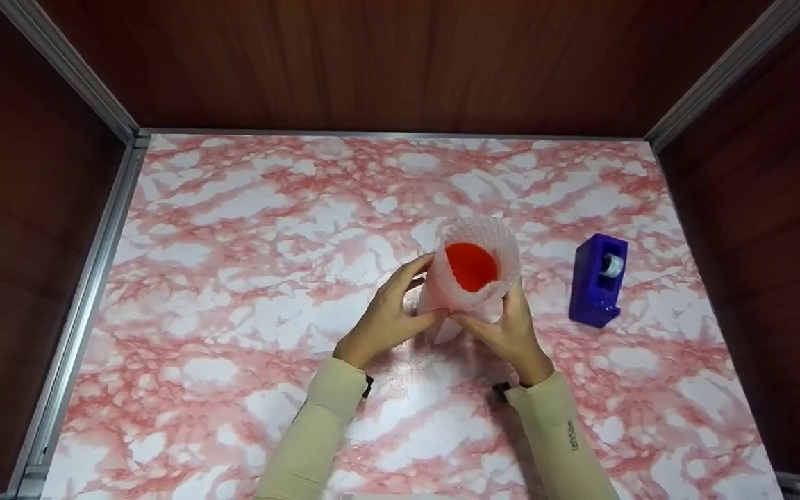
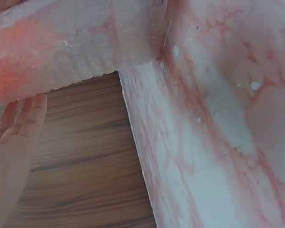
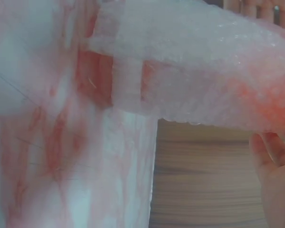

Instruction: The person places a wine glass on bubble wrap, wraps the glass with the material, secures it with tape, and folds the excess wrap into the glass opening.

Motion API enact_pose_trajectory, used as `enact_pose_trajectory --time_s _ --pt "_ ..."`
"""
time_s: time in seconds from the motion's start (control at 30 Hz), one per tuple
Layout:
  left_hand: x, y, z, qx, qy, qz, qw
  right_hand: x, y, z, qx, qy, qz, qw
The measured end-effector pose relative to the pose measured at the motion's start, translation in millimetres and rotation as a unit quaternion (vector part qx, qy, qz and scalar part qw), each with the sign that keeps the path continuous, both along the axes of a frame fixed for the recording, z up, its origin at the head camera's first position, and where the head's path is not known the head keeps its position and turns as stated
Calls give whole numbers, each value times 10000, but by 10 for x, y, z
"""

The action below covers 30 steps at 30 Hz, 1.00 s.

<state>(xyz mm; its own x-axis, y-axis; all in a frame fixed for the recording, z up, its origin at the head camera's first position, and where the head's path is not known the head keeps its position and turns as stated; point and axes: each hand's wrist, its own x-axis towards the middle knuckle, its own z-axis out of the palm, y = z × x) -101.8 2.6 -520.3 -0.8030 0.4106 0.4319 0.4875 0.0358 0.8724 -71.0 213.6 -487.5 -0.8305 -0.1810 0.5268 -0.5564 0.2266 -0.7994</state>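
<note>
Bubble wrap (image 1: 504, 243) is rolled into an upright tube around a red-orange object with a flat round top (image 1: 471, 267). My left hand (image 1: 393, 316) grips the tube from the left, and my right hand (image 1: 511, 333) holds its right side. Both thumbs meet at the front of the wrap, while the right fingers are mostly hidden behind it. Through the layers in the left wrist view, the object shows as an orange blur (image 2: 12, 61). A smooth pale band (image 3: 128, 80) crosses the wrap near its lower end in the right wrist view.
A purple tape dispenser (image 1: 594, 281) with a small roll of tape (image 1: 610, 265) stands to the right on the pink-and-white marbled tabletop (image 1: 233, 312). Dark wood panels (image 1: 386, 62) with metal edging enclose the back and sides.
</note>
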Motion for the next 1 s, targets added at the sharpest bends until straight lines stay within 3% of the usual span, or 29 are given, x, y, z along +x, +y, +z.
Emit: enact_pose_trajectory --time_s 0.13,0.33,0.6,0.8,1.0 --pt "-4 -2 31 -56 41 20 10000 -7 -15 31 -147 -36 -4 9999" --pt "-21 8 66 -4 510 206 9985 5 -41 78 -278 556 -301 9976" --pt "-36 11 -10 75 902 313 9954 -68 57 -300 -716 929 -394 9923" --pt "-38 -10 -47 -267 1046 364 9935 -44 -21 -159 -507 1208 -353 9907" --pt "-57 -13 -76 -589 1284 569 9883 -6 -78 -36 190 1483 -743 9860"
